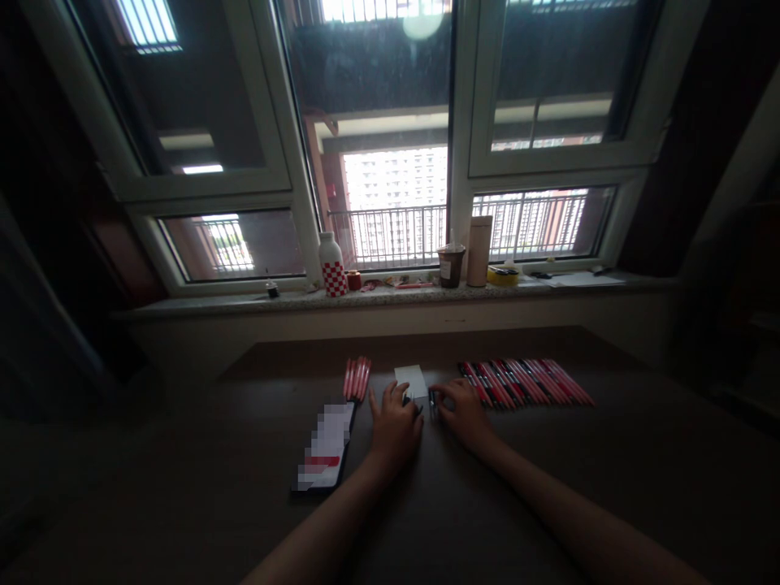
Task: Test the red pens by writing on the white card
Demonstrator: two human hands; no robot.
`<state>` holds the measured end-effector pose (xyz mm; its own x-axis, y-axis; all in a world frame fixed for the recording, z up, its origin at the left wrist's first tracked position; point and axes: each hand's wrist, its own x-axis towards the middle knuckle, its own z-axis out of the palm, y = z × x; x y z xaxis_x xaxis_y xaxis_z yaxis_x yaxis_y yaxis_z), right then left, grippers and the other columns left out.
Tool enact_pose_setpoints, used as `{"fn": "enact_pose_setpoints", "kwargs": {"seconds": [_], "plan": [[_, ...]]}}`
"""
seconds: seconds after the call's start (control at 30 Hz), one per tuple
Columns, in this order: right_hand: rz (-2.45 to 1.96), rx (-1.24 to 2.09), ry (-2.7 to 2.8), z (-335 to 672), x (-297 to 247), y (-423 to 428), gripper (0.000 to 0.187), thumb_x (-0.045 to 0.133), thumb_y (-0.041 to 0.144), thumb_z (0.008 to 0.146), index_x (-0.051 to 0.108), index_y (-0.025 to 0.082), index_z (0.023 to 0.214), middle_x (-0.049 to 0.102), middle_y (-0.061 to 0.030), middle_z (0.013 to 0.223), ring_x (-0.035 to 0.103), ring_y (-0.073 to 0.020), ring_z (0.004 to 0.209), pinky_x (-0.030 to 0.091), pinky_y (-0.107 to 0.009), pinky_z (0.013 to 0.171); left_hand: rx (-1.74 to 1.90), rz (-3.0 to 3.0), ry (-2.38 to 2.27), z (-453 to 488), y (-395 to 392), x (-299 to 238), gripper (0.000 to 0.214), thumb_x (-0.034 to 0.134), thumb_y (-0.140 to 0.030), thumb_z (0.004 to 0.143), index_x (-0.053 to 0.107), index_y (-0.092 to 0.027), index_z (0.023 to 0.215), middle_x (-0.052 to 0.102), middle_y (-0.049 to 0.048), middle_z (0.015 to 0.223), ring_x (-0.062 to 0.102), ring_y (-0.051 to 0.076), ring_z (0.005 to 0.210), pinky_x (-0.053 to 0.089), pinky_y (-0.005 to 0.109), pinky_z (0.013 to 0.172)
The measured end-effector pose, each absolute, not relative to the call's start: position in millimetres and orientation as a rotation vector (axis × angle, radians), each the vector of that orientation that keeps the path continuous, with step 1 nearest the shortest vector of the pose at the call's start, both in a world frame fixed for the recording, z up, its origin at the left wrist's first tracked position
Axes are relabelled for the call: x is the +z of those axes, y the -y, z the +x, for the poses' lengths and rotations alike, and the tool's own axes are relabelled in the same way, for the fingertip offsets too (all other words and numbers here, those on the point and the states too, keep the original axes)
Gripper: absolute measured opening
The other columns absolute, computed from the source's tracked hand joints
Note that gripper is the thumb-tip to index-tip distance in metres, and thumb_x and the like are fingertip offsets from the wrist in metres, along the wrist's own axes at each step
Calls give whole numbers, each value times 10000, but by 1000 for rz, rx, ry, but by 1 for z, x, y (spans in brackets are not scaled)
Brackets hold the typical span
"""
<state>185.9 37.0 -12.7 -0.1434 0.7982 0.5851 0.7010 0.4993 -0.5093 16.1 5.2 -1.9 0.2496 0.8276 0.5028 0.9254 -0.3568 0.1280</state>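
Over the table's middle, my left hand (395,418) has its fingers curled round a small dark object (415,404), too dim to name. My right hand (464,412), just beside it, pinches a short dark stick-like piece with a shiny part (433,402). A white slip of paper (412,380) lies flat just beyond both hands. To the right of my right hand, several red and black pencil-like sticks (527,383) lie side by side in a row. Left of my left hand is a small bunch of pinkish-red pencil-like sticks (357,379), touching or nearly touching a phone (329,443).
The dark wooden table (201,463) ends at a wall below the windowsill (390,299). On the sill stand a white bottle with red checks (332,266), a drink cup (451,266), a tall tan cylinder (479,252) and a yellow tape roll (503,276).
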Motion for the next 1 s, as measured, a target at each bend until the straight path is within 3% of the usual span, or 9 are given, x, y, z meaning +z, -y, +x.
{"fn": "enact_pose_setpoints", "kwargs": {"seconds": [0.33, 0.6, 0.8, 1.0], "plan": [[-1246, 166, 1887, 186, -10, -35, 267, 532, 124, 790, 691, 225, 981, 687, -36, 875, 531, -234, 934, 362, -355, 857, -783, -2300, 1620, 18, -5, -1, 120, 562, -269, 831, 655, -205, 874, 527, 78, 1330, 369, 289, 1313, 101, 644, 1110], [-1261, 209, 1824, 186, -10, -36, 146, 546, 114, 755, 652, 188, 825, 654, -56, 857, 552, -228, 907, 385, -352, 855, -865, -2262, 1687, 16, -3, 4, 110, 549, -241, 841, 638, -205, 894, 549, 81, 1278, 412, 262, 1267, 167, 589, 1109], [-1197, 272, 1853, 188, -9, -35, 258, 538, 121, 785, 680, 206, 982, 670, -52, 890, 561, -226, 921, 395, -360, 862, -950, -2186, 1750, 15, 0, 7, 137, 543, -259, 854, 660, -217, 912, 545, 79, 1251, 426, 261, 1229, 223, 557, 1080], [-1142, 326, 1868, 189, -10, -38, 135, 590, 208, 821, 712, 206, 879, 674, -61, 890, 564, -231, 934, 402, -360, 857, -973, -2164, 1769, 13, 0, 8, 163, 523, -274, 868, 667, -228, 931, 552, 81, 1226, 430, 261, 1202, 244, 542, 1062]]}}
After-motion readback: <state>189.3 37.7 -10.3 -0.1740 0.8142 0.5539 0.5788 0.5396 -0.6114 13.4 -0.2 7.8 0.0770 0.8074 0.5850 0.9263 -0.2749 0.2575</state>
